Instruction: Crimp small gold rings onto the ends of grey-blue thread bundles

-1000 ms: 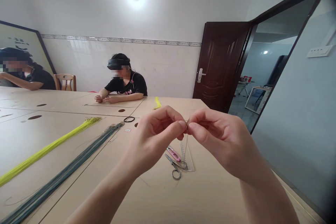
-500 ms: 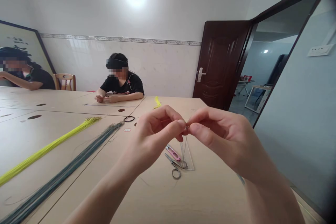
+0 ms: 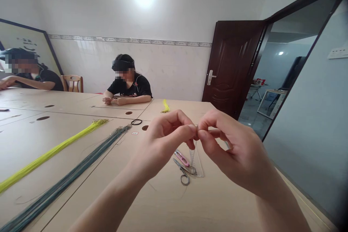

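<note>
My left hand (image 3: pixel 168 139) and my right hand (image 3: pixel 235 146) are raised above the table, thumbs and forefingers pinched and their tips meeting. What lies between the fingertips is too small to make out; a thin thread seems to hang below them. Under the hands, metal scissors (image 3: pixel 185 178), a pink thread snipper (image 3: pixel 182 158) and a clear triangular ruler (image 3: pixel 199 168) lie close together on the tabletop.
On the table (image 3: pixel 163 206), a yellow strand bundle (image 3: pixel 59 145) and a grey-green one (image 3: pixel 78 174) lie at left, near a black ring (image 3: pixel 136 121). A small yellow bundle (image 3: pixel 165 106) lies farther back. Two people sit across the table.
My right hand's fingers have shifted and curled a little, still meeting the left fingertips. The whole view has moved slightly, so the room and table items appear farther right.
</note>
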Demonstrator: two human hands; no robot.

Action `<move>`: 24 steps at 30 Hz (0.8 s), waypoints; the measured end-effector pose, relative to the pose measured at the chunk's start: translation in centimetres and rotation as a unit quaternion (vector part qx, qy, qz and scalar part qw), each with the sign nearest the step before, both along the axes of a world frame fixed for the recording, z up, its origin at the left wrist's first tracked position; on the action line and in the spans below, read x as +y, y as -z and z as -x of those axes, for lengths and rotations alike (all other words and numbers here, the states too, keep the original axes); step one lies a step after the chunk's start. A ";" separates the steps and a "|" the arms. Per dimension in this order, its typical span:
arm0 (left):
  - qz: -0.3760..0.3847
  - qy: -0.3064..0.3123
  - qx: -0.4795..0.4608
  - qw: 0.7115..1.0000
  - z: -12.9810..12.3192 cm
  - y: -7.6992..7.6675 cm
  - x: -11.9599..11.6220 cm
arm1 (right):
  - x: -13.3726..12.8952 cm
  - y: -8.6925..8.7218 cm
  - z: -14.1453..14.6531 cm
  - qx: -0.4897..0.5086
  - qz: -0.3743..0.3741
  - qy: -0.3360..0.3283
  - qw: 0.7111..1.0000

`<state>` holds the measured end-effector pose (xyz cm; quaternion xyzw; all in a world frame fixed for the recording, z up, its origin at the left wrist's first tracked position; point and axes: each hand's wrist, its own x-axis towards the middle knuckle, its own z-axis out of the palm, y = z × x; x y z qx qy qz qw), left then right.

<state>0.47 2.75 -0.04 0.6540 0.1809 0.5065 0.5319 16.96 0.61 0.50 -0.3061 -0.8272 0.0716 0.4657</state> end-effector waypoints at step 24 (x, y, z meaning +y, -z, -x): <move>-0.051 -0.148 0.137 0.978 -0.9 -0.6 -0.8 | 0.0 -0.3 -0.7 -0.047 -0.100 0.125 0.986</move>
